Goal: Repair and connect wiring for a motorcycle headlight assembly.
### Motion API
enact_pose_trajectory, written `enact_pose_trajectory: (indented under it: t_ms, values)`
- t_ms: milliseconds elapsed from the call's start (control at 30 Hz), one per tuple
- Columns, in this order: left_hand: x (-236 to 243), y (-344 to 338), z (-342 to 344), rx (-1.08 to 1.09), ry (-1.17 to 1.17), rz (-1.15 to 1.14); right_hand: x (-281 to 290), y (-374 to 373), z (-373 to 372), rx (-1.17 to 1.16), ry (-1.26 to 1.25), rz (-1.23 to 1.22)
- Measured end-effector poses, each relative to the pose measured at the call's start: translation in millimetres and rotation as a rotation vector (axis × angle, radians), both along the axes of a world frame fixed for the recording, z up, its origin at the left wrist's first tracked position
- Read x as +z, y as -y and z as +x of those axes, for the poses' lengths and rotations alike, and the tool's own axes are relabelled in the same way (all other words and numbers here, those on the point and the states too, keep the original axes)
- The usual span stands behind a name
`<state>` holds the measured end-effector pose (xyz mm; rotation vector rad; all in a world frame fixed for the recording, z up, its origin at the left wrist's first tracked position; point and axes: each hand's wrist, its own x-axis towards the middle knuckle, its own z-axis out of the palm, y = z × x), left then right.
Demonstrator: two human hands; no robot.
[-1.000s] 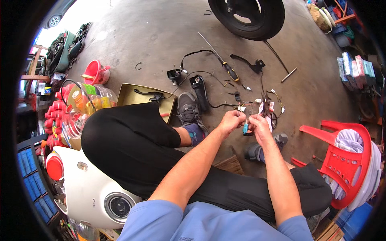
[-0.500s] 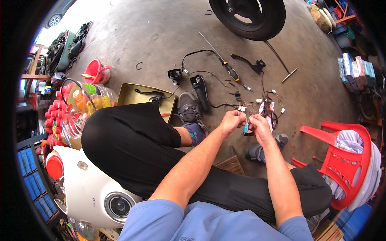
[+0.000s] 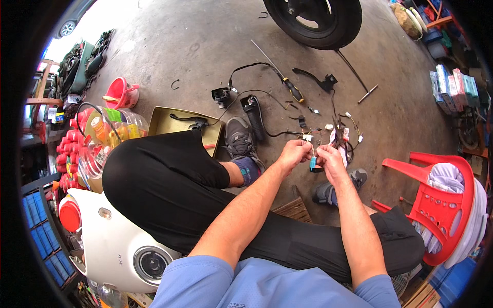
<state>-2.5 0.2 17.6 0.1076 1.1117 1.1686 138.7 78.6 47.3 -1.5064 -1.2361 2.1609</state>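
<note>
My left hand [image 3: 296, 155] and my right hand [image 3: 332, 158] meet in front of me, fingertips pinched close together on thin wires. A light blue plug connector [image 3: 313, 164] hangs from the wires just below the fingertips. A black wiring harness [image 3: 339, 131] with small white connectors lies beyond my right hand. Past my left hand, a black cable runs to a black handlebar grip [image 3: 254, 117]. A black switch housing [image 3: 221, 96] lies to its left. What exactly each fingertip presses on is too small to make out.
A screwdriver [image 3: 292, 88], a brake lever [image 3: 321, 79] and a T-handle wrench [image 3: 367, 94] lie on the floor beyond. A wheel [image 3: 316, 23] stands at the far side. A metal tray [image 3: 162, 123] is left; a red chair [image 3: 452, 215] stands right.
The hands stay nearly in place, still pinching the wires with the blue connector below them. The whole view has shifted very slightly.
</note>
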Motion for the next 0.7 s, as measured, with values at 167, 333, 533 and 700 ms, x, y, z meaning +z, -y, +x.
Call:
enact_pose_trajectory:
  t_ms: [167, 333, 533, 700]
  values:
    - [0.0, 0.6, -0.9, 0.009, 0.005, 0.003, 3.0, 0.6, -1.9, -0.001, 0.001, 0.0]
    - [0.5, 1.2, -0.2, 0.01, 0.005, -0.007, 0.1, 1.0, -0.2, -0.002, 0.009, -0.007]
    - [0.7, 0.9, -0.3, 0.013, 0.004, -0.001, -0.5, 0.1, 0.0, 0.003, 0.003, -0.016]
    - [-1.4, 0.4, -0.1, 0.009, -0.009, -0.002, -1.5, -0.9, 0.0, 0.027, 0.014, -0.005]
